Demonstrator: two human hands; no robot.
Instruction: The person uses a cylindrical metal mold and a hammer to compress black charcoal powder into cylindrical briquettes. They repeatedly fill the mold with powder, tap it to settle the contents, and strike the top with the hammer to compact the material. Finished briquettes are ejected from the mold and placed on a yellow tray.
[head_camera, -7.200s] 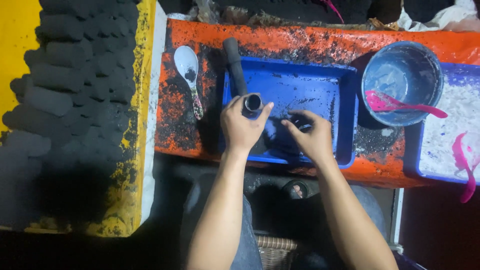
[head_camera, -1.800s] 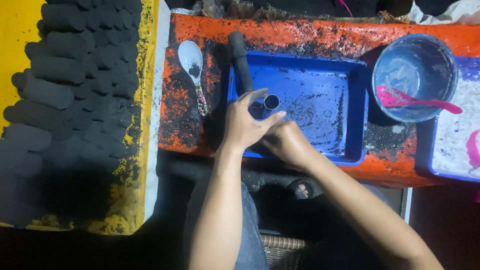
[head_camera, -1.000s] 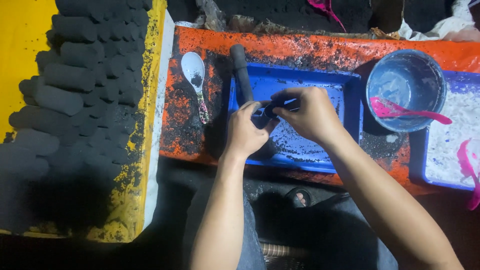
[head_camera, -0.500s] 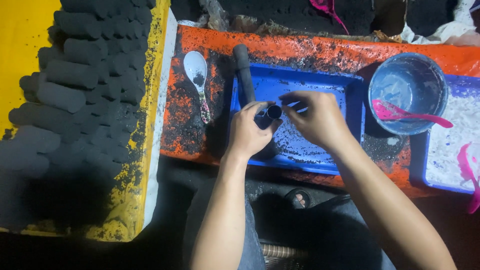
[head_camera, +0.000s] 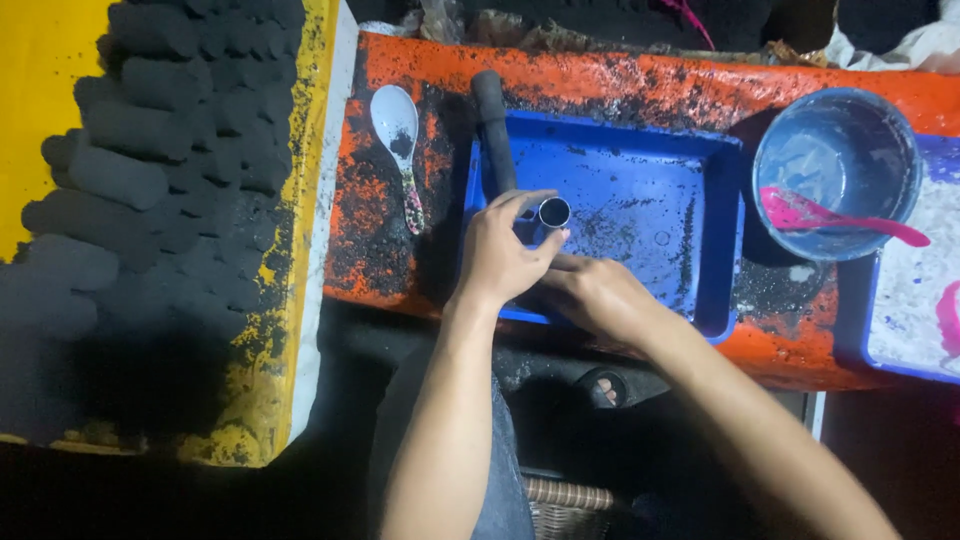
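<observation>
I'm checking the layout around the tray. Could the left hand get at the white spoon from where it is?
Probably yes. The left hand grips a small metal tube over the blue tray, and the white spoon lies just to its left on the orange surface. Nothing stands between them, but the hand is occupied.

This looks like a small, messy workshop where black sticks are made. Rows of black rolls (head_camera: 150, 150) lie on a yellow sheet (head_camera: 40, 90). Black powder covers the orange bench (head_camera: 640, 80), the blue tray (head_camera: 640, 200) and a white spoon (head_camera: 397, 125).
</observation>
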